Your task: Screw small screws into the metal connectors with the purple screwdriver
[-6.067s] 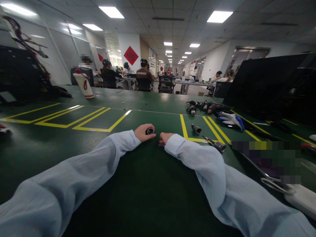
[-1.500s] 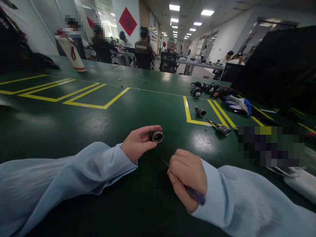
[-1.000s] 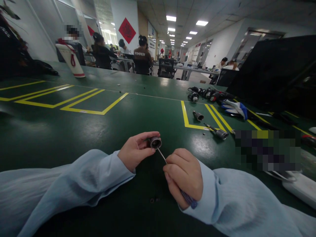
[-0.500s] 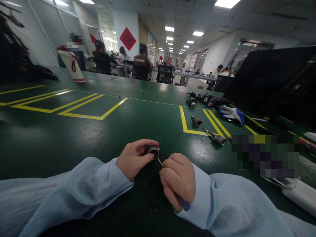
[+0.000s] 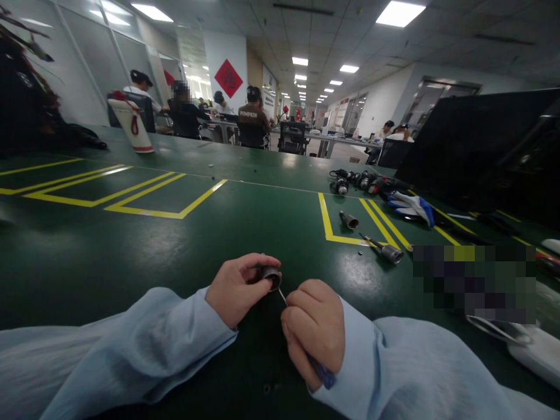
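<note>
My left hand (image 5: 230,291) is closed around a dark metal hole saw (image 5: 275,280), a short cup with its open end turned toward my right hand. My right hand (image 5: 315,324) is wrapped round a screwdriver (image 5: 324,376), whose translucent blue-purple handle end sticks out below the fist. Its thin shaft points at the rim of the cup; whether the tip touches inside cannot be made out. Two small dark ring-like pieces (image 5: 266,388) lie on the green table below my hands.
Another hole saw (image 5: 350,220) and one with a long shank (image 5: 389,252) lie at the right, beside a tiny nut (image 5: 360,253). Behind are power-tool parts (image 5: 341,185) and a blue-and-white glove (image 5: 411,209). A white cup (image 5: 133,128) stands far left; a black monitor (image 5: 476,151) is right.
The view has tipped up slightly, so everything sits a little lower. Both hands keep their hold, with the screwdriver still at the hole saw's rim.
</note>
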{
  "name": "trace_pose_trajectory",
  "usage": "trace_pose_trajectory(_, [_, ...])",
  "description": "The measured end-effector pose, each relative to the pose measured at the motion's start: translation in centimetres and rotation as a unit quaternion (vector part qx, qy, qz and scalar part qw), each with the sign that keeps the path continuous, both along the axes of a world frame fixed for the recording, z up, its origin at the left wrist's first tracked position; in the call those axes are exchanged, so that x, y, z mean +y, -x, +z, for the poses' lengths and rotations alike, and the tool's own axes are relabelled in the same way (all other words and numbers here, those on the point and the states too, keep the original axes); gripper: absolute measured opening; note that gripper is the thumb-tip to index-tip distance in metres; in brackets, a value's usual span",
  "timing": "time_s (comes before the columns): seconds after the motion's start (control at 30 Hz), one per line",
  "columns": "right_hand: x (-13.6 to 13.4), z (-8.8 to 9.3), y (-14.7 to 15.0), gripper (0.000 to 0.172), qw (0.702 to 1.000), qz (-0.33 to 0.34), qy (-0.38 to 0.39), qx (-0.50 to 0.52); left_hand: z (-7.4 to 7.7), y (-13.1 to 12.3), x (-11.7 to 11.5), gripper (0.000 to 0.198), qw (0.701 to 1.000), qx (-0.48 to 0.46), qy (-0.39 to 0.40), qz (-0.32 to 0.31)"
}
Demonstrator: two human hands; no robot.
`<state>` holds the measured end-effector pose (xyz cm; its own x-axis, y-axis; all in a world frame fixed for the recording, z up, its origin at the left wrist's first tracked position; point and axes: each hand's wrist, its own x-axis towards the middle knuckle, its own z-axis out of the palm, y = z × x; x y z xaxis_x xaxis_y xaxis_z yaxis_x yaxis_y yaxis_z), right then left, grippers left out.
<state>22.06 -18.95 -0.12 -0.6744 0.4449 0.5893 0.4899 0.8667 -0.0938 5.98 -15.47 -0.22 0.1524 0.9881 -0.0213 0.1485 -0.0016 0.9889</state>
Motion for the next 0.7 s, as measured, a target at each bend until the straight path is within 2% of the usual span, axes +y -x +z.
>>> trace_pose_trajectory(0.13, [-0.15, -0.10, -0.09, 0.015, 1.000, -0.003, 0.005, 0.008, -0.21, 0.10, 0.13, 0.026, 1.000, -0.007, -0.005, -0.003])
trace_pose_trajectory(0.37, [-0.07, -0.48, 0.22, 0.018, 0.999, -0.017, -0.026, 0.011, -0.44, 0.13, 0.20, 0.027, 1.000, 0.011, -0.002, 0.007])
trace_pose_trajectory(0.7, [-0.03, -0.47, 0.04, 0.020, 1.000, -0.011, -0.024, 0.011, -0.24, 0.04, 0.33, 0.028, 1.000, 0.000, -0.006, 0.022])
